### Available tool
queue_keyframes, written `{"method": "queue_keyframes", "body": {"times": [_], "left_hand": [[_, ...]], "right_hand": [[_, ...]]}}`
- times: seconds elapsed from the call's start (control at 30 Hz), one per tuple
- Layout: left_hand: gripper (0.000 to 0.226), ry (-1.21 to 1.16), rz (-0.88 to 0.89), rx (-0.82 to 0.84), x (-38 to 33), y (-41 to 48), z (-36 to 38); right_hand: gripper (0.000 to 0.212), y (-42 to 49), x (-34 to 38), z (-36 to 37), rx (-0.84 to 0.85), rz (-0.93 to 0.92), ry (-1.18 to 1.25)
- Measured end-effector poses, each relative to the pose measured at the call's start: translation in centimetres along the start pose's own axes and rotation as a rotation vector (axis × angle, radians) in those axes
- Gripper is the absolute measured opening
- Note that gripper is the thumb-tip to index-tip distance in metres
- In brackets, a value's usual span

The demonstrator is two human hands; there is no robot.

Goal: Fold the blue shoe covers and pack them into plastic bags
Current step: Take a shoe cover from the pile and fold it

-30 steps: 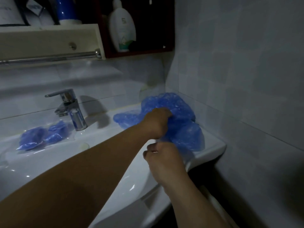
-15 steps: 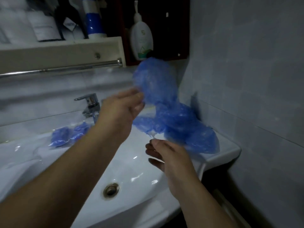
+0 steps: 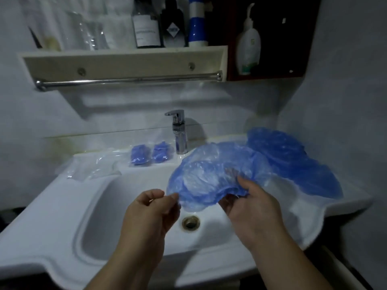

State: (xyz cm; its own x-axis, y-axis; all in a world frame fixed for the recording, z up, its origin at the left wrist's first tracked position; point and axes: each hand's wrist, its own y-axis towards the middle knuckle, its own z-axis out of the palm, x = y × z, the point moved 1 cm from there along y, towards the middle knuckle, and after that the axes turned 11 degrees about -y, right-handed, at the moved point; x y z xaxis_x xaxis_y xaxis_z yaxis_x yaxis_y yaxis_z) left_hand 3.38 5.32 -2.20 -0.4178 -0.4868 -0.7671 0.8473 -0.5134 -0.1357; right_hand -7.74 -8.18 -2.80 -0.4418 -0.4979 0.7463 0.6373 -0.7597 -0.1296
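Spreading one unfolded blue shoe cover [image 3: 209, 178] over the sink basin [image 3: 125, 210], the left hand [image 3: 152, 208] and right hand [image 3: 249, 204] are each pinching its rim in a closed grip, while two packed bags [image 3: 150, 153] are lying beside the tap [image 3: 180, 132] and a loose heap of covers [image 3: 293, 160] is waiting.

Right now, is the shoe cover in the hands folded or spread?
Spread out: the blue shoe cover billows wide between the left hand pinching one edge and the right hand gripping the other.
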Motion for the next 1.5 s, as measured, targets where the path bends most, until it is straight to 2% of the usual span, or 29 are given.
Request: {"method": "queue_keyframes", "body": {"times": [0.17,0.3,0.37,0.43,0.53,0.6,0.67,0.77,0.8,0.83,0.87,0.9,0.97,1.03,1.1,1.2,1.3,1.4,1.5], "left_hand": [[0.046,0.124,-0.057,0.054,-1.3,0.0,-1.8],[0.059,0.053,-0.186,0.189,-3.0,0.2,-2.5],[0.048,0.151,-0.203,0.250,-2.8,-0.2,-2.5],[0.031,0.215,-0.145,0.220,-2.2,-0.2,-2.4],[0.020,0.227,-0.105,0.174,-1.9,-0.2,-2.4],[0.021,0.235,-0.074,0.187,-1.9,0.0,-2.3],[0.015,0.243,-0.002,0.185,-1.8,0.1,-2.2],[0.008,0.297,0.043,0.221,-1.5,-0.2,-1.9],[0.010,0.326,0.016,0.254,-1.4,-0.4,-1.8],[0.015,0.351,-0.023,0.288,-1.4,-0.5,-1.8],[0.026,0.369,-0.070,0.317,-1.4,-0.6,-1.8],[0.037,0.380,-0.122,0.344,-1.5,-0.7,-1.9],[0.050,0.371,-0.208,0.392,-1.8,-0.8,-1.8],[0.057,0.359,-0.276,0.404,-2.0,-1.2,-1.7],[0.048,0.372,-0.280,0.351,-1.7,-1.4,-1.3],[0.021,0.354,-0.145,0.166,-1.0,-1.0,-0.9],[0.017,0.299,-0.053,0.069,-1.0,-0.5,-1.0],[0.020,0.250,-0.035,0.091,-1.3,-0.5,-1.0],[0.022,0.350,0.032,0.222,-1.5,-0.7,-1.6]], "right_hand": [[0.050,0.1,0.3,0.0,0.145,0.012,-0.005],[0.049,-0.1,0.5,-0.3,0.270,0.002,-0.102],[0.049,-0.1,0.5,-0.4,0.291,0.003,-0.137],[0.049,-0.1,0.3,-0.4,0.287,0.030,-0.151],[0.031,-0.1,0.6,-0.6,0.218,0.071,-0.118],[0.040,-0.4,1.2,-0.7,0.221,0.082,-0.059],[0.041,-0.9,1.4,-0.5,0.234,0.070,-0.068],[0.055,-1.2,0.2,-0.5,0.222,0.064,-0.275],[0.051,-1.2,-0.2,-0.5,0.181,0.043,-0.310],[0.036,-1.0,-0.4,-0.7,0.128,0.012,-0.316],[0.021,-0.9,-0.3,-0.8,0.071,-0.007,-0.326],[0.016,-0.8,-0.2,-0.9,0.026,-0.025,-0.346],[0.018,-1.0,0.2,-1.0,0.020,-0.033,-0.412],[0.015,-1.7,0.4,-0.9,0.105,-0.006,-0.478],[0.023,-2.3,0.5,-1.0,0.169,0.018,-0.561],[0.037,-3.1,0.5,-0.9,0.237,0.067,-0.598],[0.023,-3.1,1.1,-1.3,0.155,0.073,-0.595],[0.009,-3.2,2.0,-2.0,0.088,0.095,-0.595],[0.027,-3.3,2.5,-2.7,0.085,0.103,-0.607]]}}
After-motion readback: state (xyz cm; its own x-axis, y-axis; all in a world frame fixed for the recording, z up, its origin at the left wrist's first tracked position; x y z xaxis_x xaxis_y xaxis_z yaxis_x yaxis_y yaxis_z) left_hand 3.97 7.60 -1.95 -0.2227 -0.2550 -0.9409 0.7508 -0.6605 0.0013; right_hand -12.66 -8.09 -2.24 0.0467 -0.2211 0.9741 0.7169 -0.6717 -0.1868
